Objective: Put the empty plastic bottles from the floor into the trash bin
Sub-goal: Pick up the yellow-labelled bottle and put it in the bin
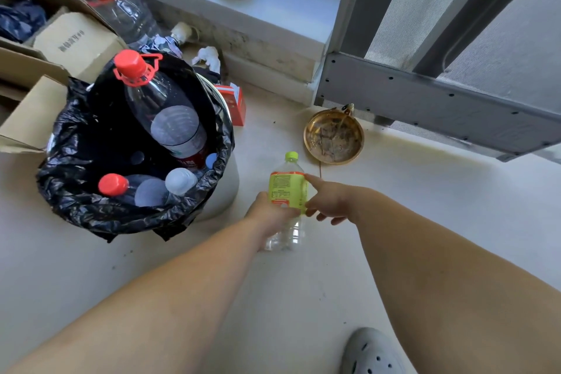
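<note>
Holding a green-capped bottle [287, 191] above the floor [425, 222], just right of the trash bin [221, 188].
Left hand [268, 211] wrapped around its middle; right hand [329, 200] loosely spread, index fingertip touching the label; several bottles already inside the bin.

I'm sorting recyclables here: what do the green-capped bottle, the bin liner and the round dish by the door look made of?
Green-capped bottle: clear thin plastic, glossy; floor shows through its base. Left hand grips it.
Bin liner: thin black plastic film, crinkled and shiny.
Round dish: looks like brass or gold-toned metal, reflective; could be plated, hard to tell.
</note>
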